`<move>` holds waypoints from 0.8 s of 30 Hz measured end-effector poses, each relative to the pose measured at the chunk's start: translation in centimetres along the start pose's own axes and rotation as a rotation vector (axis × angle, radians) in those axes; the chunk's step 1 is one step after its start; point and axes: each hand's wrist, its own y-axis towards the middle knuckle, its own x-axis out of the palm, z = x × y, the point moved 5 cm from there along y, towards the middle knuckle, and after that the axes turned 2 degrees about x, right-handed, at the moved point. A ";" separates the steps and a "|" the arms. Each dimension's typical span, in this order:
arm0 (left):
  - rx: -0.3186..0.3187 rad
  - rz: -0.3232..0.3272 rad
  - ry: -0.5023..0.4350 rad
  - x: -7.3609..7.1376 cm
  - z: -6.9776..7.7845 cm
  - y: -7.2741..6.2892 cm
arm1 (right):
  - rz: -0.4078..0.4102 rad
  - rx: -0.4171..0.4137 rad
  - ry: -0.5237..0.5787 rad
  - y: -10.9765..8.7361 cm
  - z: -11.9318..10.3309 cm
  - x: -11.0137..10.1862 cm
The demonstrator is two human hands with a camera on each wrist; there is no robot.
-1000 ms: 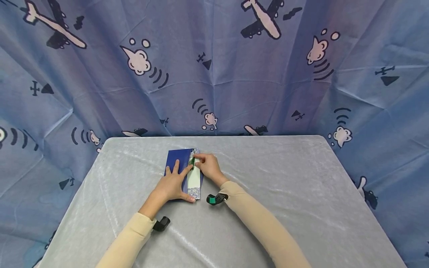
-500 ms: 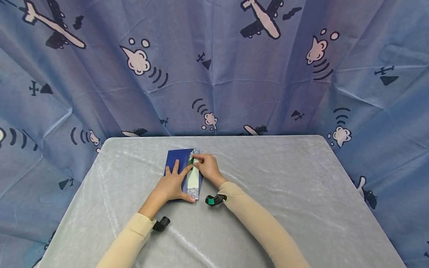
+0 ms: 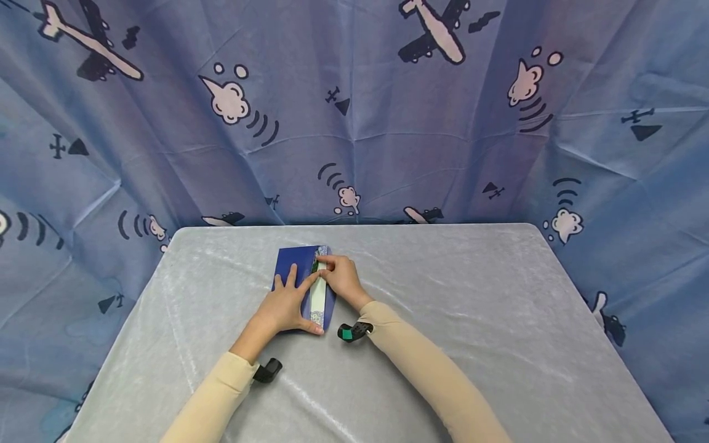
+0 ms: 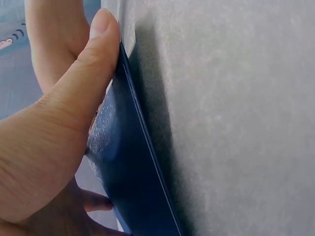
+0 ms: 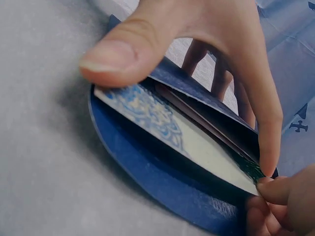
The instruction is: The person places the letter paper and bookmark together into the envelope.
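Note:
A dark blue envelope [image 3: 299, 254] lies on the table under both hands. A pale bookmark [image 3: 318, 297] with blue-patterned ends and a green tassel [image 5: 250, 168] sits partly inside its pocket, along the right side. My left hand [image 3: 279, 304] rests on the envelope with fingers spread. Its thumb reaches the near edge, over the bookmark's patterned end, and its index finger reaches the tassel. With thumb and index finger, my right hand [image 3: 343, 277] pinches the bookmark's edge by the tassel. In the right wrist view the envelope's curved flap [image 5: 152, 160] lies below the bookmark; the pocket gapes.
A grey velvety cloth covers the table [image 3: 471, 320]. Behind it hangs a blue curtain [image 3: 354, 111] printed with planes and clouds. Each wrist carries a small black camera, the right one [image 3: 354, 332] with a green patch.
The bookmark has slid left into the envelope's pocket, so a narrower strip shows. My right hand has shifted slightly left with it. The left hand stays in place.

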 end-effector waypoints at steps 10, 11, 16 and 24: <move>0.000 0.001 0.003 -0.3 0.2 -0.2 | -0.072 0.015 0.087 -0.3 0.5 -0.7; 0.000 0.003 0.003 -0.3 0.2 -0.2 | -0.077 0.014 0.096 -0.3 0.6 -0.8; 0.002 0.006 0.002 -0.4 0.2 -0.2 | -0.113 0.014 0.122 -0.6 1.1 -1.3; 0.000 0.003 -0.002 -0.2 0.0 -0.2 | -0.212 0.008 0.137 -0.6 1.9 -1.8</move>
